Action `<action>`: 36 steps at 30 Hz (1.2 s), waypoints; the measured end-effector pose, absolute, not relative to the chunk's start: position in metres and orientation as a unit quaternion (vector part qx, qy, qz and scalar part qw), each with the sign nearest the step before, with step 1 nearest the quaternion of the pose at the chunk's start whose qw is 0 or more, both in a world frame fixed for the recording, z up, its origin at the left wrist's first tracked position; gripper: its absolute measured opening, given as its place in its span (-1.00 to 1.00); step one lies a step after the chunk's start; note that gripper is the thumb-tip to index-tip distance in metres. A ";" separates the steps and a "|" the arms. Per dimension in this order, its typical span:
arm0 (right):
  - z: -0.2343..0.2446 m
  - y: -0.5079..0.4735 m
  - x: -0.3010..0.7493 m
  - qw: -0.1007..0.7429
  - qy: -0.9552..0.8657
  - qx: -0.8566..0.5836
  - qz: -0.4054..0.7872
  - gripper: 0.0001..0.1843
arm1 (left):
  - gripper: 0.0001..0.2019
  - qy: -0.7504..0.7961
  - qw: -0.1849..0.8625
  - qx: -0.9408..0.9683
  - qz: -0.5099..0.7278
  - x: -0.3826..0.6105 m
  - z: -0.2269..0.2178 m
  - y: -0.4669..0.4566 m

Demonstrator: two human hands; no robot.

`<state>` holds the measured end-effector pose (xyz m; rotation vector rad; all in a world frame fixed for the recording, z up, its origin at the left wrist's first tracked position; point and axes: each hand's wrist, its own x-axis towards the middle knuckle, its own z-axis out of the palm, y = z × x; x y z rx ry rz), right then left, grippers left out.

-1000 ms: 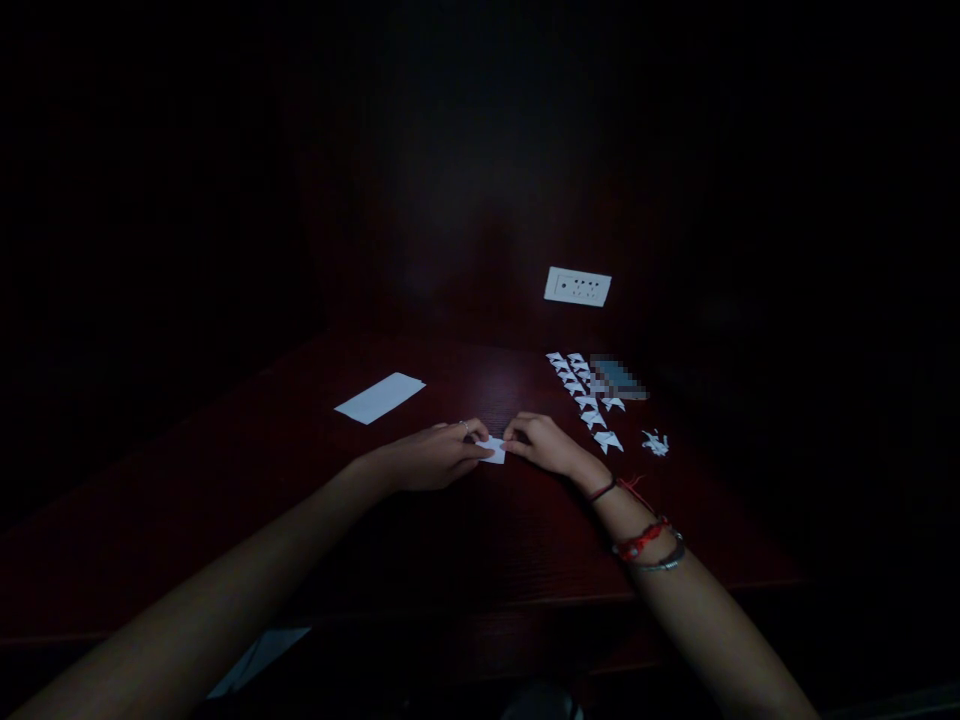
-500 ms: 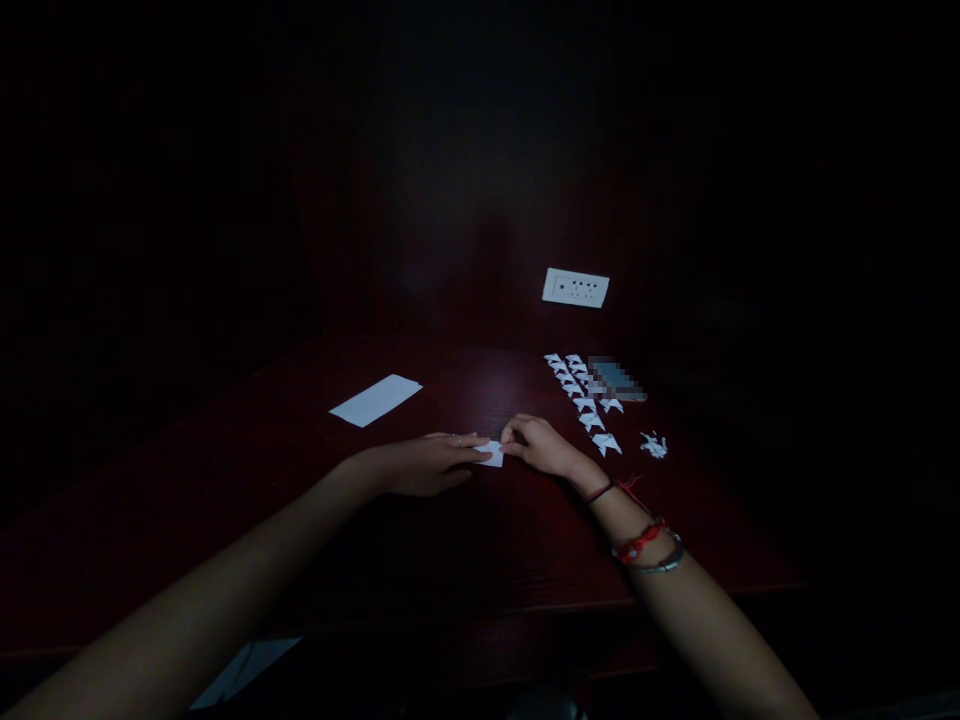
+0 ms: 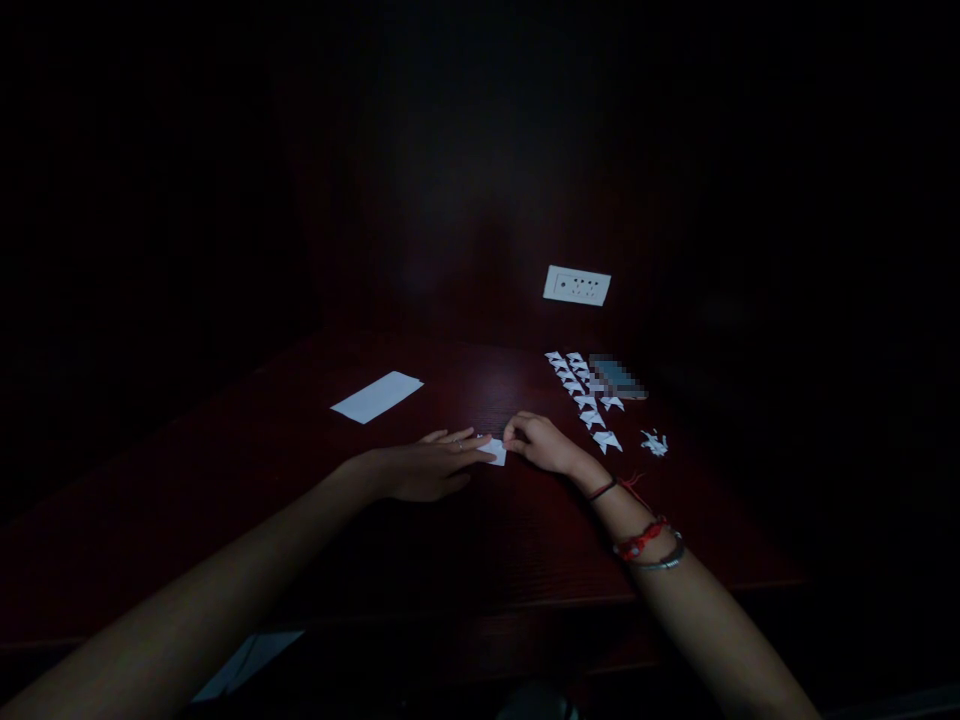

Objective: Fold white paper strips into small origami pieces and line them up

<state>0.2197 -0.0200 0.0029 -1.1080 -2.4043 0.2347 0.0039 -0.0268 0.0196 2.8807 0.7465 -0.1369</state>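
Observation:
A small white paper piece [image 3: 496, 452] lies on the dark red table [image 3: 450, 540] between my two hands. My left hand [image 3: 431, 465] rests flat with its fingers stretched out, the fingertips pressing on the paper's left side. My right hand [image 3: 541, 444] is curled, its fingertips pinching the paper's right edge. Red and metal bracelets sit on my right wrist [image 3: 646, 545].
Several small folded white paper shapes [image 3: 589, 400] lie in rows at the right, with one crumpled bit [image 3: 655, 443] further right. A white paper strip [image 3: 377, 396] lies at the left. A white wall socket [image 3: 577, 286] is behind. More white paper [image 3: 247, 662] shows below the table edge.
My left fingers have gone from curled on the paper to stretched flat over it. My right hand stays pinched at the paper's right edge.

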 end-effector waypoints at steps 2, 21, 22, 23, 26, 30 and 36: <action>0.004 -0.021 0.219 0.237 -0.882 -0.398 0.085 -0.95 | -0.54 0.250 0.072 0.964 -0.048 0.005 0.020 -0.029; 0.005 -0.020 0.218 0.227 -0.865 -0.442 0.072 -0.96 | -0.55 0.255 0.047 0.966 -0.021 0.008 0.017 -0.031; 0.005 -0.020 0.218 0.227 -0.866 -0.440 0.071 -0.95 | -0.55 0.257 0.045 0.965 -0.022 0.008 0.016 -0.031; 0.004 -0.020 0.218 0.228 -0.866 -0.439 0.070 -0.95 | -0.55 0.258 0.044 0.965 -0.022 0.008 0.016 -0.031; 0.003 -0.019 0.218 0.236 -0.862 -0.443 0.069 -0.97 | -0.56 0.260 0.043 0.964 -0.021 0.008 0.015 -0.030; 0.001 -0.018 0.218 0.245 -0.840 -0.480 0.061 -0.94 | -0.56 0.261 0.042 0.964 -0.018 0.010 0.014 -0.030; 0.000 -0.018 0.219 0.235 -0.842 -0.480 0.069 -0.97 | -0.56 0.262 0.040 0.964 -0.026 0.010 0.014 -0.030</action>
